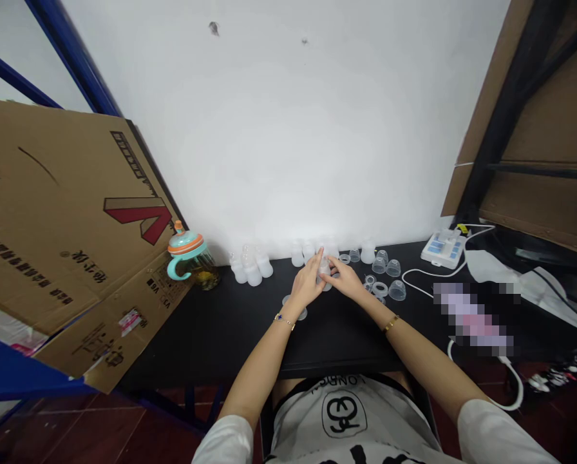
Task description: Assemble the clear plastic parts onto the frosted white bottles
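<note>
— Black tabletop against a white wall. What's laid out on it?

— Frosted cups huddled near the wall on the left, clear plastic cups and small clear rings on the right. Farther right, a white push-button control unit with a white cable.

— And the hands?

— Left hand and right hand meeting mid-table, fingers gathered together on a small frosted cup. Whether lifted or resting, impossible to tell. Just under the left palm, a clear round piece, partly hidden.

— Weak spots?

— Slippery-looking plastic under light fingertip contact: risk of a slip, then a cup rolling toward the front edge. Also a risk of the left wrist nudging that clear piece, barely visible against the glare.

— Anything farther out?

— Rings close together, so easily scattered by a careless reach. Past the frosted cups, a teal-handled sippy cup just beside a leaning cardboard sheet: danger of a tip-over if the cardboard slides.
</note>
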A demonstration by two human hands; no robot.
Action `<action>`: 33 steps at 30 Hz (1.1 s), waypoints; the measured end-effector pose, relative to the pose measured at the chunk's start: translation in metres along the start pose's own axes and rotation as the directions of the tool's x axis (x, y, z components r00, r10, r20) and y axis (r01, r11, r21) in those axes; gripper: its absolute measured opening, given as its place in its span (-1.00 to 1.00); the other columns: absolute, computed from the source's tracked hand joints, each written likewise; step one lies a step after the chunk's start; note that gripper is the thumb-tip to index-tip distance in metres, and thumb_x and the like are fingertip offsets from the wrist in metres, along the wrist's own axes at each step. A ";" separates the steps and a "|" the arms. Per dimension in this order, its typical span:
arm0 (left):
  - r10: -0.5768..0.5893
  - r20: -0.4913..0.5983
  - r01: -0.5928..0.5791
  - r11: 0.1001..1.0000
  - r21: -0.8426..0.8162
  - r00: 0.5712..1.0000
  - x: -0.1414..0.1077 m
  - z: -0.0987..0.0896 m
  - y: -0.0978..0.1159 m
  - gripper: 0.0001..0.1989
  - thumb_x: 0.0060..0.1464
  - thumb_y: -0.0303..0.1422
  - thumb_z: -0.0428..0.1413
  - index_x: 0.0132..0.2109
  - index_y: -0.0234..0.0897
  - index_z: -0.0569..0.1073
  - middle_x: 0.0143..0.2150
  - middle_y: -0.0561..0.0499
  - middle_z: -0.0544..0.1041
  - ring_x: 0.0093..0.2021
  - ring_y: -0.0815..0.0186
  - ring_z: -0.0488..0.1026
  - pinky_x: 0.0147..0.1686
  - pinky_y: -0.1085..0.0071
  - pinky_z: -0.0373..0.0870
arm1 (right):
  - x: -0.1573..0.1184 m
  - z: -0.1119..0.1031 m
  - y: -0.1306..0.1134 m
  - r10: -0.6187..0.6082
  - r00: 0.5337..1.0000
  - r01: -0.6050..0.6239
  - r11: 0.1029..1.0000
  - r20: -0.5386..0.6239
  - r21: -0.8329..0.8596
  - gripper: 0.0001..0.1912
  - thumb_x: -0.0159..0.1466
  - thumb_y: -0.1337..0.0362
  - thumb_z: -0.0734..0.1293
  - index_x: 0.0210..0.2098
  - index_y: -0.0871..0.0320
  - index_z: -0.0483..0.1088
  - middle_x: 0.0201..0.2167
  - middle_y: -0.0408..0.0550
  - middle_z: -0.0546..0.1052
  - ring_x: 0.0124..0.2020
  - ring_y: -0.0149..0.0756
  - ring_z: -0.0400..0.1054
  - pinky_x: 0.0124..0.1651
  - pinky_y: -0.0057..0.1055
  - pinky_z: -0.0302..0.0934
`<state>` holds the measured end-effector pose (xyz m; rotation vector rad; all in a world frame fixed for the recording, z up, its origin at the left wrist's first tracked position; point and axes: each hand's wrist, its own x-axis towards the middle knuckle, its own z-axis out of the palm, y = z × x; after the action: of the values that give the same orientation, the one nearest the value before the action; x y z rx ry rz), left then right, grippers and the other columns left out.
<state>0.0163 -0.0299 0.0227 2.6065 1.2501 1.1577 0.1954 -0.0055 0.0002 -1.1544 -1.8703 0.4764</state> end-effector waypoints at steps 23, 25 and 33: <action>-0.084 -0.020 0.085 0.996 0.018 0.996 0.000 0.006 0.000 -0.20 0.18 -0.38 0.16 0.49 -0.11 0.04 0.42 -0.08 0.29 0.29 0.07 0.39 0.13 0.21 0.47 | -0.007 0.000 -0.015 -0.098 0.995 0.097 0.989 0.000 -0.109 -0.18 0.36 0.09 0.31 0.50 0.02 -0.09 0.03 0.04 0.57 -0.10 -0.11 0.53 -0.01 -0.23 0.38; -0.107 -0.017 0.107 0.994 0.020 0.994 0.000 0.006 0.000 -0.20 0.17 -0.37 0.17 0.48 -0.10 0.06 0.40 -0.06 0.32 0.24 0.06 0.45 0.09 0.22 0.49 | -0.006 -0.001 -0.014 -0.109 0.994 0.109 0.987 0.011 -0.114 -0.21 0.36 0.10 0.30 0.49 0.00 -0.05 0.05 0.04 0.56 -0.14 -0.13 0.53 0.00 -0.22 0.37; -0.167 -0.011 0.167 0.986 0.023 0.986 0.001 0.003 0.000 -0.21 0.14 -0.37 0.19 0.46 -0.05 0.11 0.29 -0.03 0.46 0.03 0.10 0.57 0.00 0.25 0.52 | -0.006 0.000 -0.010 -0.124 0.992 0.124 0.985 0.010 -0.122 -0.20 0.36 0.09 0.32 0.49 0.00 -0.05 0.09 0.07 0.55 -0.03 -0.08 0.52 0.01 -0.22 0.37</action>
<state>0.0189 -0.0282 0.0209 2.4578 1.4610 1.1330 0.1915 -0.0158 0.0047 -1.1083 -1.9827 0.2968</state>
